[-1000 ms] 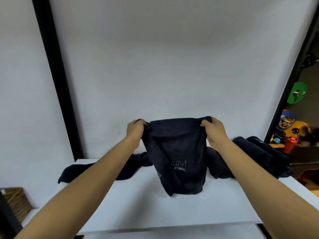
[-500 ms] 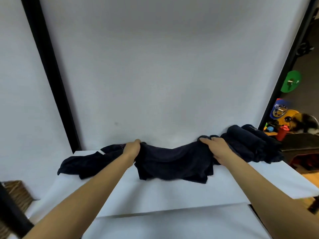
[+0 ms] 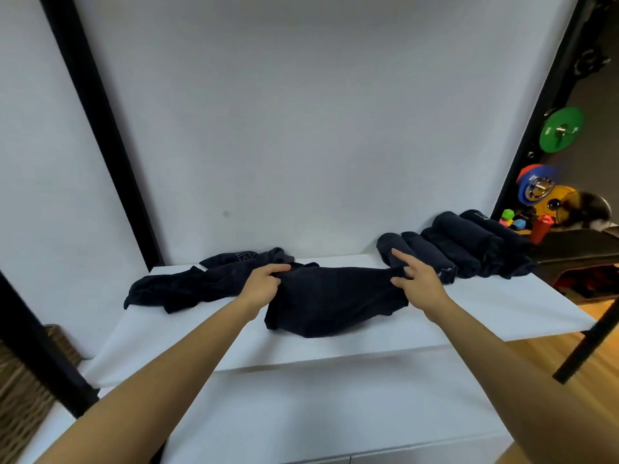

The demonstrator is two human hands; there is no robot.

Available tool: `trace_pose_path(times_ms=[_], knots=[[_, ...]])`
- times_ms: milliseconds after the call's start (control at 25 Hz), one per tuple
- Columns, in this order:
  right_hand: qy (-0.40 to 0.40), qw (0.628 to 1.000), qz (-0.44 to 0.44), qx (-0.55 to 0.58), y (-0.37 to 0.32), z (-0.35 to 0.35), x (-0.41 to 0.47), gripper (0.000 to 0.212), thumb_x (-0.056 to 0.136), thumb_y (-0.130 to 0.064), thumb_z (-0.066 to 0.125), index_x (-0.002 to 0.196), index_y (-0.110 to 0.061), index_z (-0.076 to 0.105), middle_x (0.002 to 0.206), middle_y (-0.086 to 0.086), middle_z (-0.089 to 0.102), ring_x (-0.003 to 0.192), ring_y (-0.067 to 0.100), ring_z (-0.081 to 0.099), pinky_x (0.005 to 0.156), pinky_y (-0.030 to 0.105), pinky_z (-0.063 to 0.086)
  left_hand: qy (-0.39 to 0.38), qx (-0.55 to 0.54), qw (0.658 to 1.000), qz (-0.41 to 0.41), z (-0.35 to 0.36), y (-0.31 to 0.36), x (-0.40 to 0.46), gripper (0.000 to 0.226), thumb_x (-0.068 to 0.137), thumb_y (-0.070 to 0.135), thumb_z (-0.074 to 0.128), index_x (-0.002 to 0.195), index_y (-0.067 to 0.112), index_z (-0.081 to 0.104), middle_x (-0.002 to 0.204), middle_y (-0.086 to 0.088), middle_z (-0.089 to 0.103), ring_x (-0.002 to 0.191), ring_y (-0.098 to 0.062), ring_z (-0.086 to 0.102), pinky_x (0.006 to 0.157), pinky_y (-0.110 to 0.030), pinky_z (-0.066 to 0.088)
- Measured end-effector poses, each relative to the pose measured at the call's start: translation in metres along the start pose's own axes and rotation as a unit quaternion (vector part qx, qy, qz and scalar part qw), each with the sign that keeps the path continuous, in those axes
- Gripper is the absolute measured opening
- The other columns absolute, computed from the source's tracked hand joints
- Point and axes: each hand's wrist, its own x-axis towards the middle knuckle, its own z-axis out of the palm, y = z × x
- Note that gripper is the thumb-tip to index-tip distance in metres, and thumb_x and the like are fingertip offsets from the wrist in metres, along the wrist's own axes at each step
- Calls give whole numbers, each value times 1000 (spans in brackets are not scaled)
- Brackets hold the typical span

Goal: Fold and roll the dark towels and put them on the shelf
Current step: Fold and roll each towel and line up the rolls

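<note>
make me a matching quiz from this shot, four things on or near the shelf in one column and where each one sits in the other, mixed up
Things
1. rolled towels
2. unfolded towel pile
3. towel being folded
4. green weight plate

Places
A. middle of the white shelf, between the left hand and right hand
B. background, beyond the right black post
C. right end of the shelf, in a row against the wall
D. left end of the shelf, crumpled

Pairs: 1-C, 2-D, 3-A, 4-B
</note>
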Motion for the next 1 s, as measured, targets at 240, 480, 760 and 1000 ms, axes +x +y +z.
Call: trace_pose_path(times_ms=[240, 480, 760, 1000], knots=[[28, 993, -105, -38, -61, -56, -20, 34, 87, -6, 71, 119, -18, 69, 111, -1, 68, 114, 10, 57, 91, 21, 46, 109, 10, 985, 130, -21, 80, -49, 38, 75, 12, 84, 111, 19, 74, 111, 2, 70, 102, -12, 66, 88, -25, 54], [129, 969, -208, -33, -123, -112, -39, 24, 86, -10, 72, 108, -19, 74, 105, -2, 69, 102, 7, 58, 84, 12, 41, 198, 11, 958, 206, -43, 158, -96, 39, 70, 16, 88, 107, 20, 75, 107, 4, 71, 102, -10, 67, 92, -24, 53], [79, 978, -190, -45, -129, -113, -36, 47, 80, -13, 79, 125, -16, 65, 112, 1, 66, 104, 13, 60, 94, 22, 44, 232, 91, 947, 203, -42, 163, -93, 25, 75, 24, 85, 98, 23, 77, 101, 6, 73, 97, -12, 67, 93, -29, 53], [110, 946, -203, -226, -121, -93, 14, 20, 88, -11, 70, 107, -9, 73, 103, 5, 71, 94, 18, 61, 81, 18, 39, 244, 138, 941, 189, -44, 152, -44, 17, 78, 25, 82, 93, 19, 77, 93, 4, 73, 90, -13, 65, 87, -29, 53]])
